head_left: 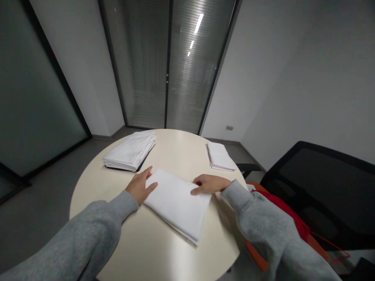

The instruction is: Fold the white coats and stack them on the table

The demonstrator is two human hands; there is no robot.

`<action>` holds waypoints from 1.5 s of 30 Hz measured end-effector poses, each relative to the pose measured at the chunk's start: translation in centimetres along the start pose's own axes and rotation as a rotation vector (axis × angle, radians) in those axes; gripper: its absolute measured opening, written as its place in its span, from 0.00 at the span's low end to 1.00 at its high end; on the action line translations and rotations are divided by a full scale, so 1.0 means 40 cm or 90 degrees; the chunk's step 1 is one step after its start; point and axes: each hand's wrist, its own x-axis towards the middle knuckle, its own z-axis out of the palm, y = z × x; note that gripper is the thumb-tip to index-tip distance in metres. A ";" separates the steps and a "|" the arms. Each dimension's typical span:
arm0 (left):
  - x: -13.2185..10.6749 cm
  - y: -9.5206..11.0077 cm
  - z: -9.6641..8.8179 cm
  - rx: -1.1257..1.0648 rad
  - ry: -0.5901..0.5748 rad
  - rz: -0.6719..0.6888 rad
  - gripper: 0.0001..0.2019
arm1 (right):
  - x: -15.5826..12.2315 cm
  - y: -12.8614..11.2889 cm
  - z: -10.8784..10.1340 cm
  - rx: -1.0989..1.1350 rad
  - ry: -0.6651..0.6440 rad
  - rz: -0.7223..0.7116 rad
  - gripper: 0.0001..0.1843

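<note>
A folded white cloth (177, 205) lies flat at a slant on the round table, its layered edge facing me. At its left edge is my left hand (141, 186), with thumb and fingers apart; the thumb rests over the cloth and the fingers reach along its far left corner. My right hand (208, 184) pinches the cloth's far right edge, thumb on top and the other fingers curled and partly hidden.
The round cream table (172, 152) also holds a thick stack of folded white cloths (130, 150) on something dark at the far left. A smaller folded white cloth pile (220, 156) lies at the far right. A black mesh chair (319, 191) with red fabric (288, 212) stands close on the right.
</note>
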 end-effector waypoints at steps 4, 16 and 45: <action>-0.002 0.003 0.015 -0.048 0.024 0.059 0.28 | 0.006 -0.017 0.037 0.093 -0.093 -0.015 0.21; 0.059 0.138 -0.140 -0.123 0.324 0.094 0.13 | -0.090 -0.173 -0.025 -0.116 0.312 -0.103 0.16; 0.208 0.172 0.126 0.156 -0.235 0.252 0.25 | -0.013 0.025 0.241 -0.340 0.449 -0.008 0.41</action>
